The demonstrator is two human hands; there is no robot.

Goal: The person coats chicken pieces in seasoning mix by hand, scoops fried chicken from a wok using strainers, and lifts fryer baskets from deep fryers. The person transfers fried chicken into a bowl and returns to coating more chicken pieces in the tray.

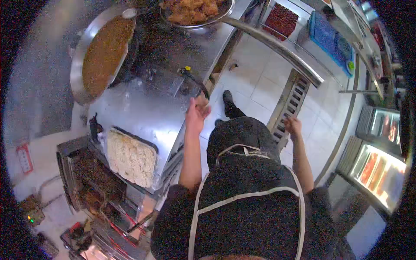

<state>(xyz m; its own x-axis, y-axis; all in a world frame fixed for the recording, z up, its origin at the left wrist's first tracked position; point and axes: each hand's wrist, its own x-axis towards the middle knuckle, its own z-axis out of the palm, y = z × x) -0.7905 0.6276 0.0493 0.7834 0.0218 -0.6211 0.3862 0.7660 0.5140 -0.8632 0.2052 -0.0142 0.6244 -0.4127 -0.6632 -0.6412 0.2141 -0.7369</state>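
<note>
Right of the wok [77, 74], the left hand [198, 116] is near a black handle [197, 81], the right hand [293, 126] farther out — both apart, grips unclear. Fried pieces [190, 12] sit in a strainer [195, 25] beside the wok, presumably to drain.

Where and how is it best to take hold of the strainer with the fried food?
Probably by the outer end of its long metal handle, coming from the floor side with the right hand. The round strainer carries fried food, while the bare, tubular handle extends beyond the counter edge.
</note>
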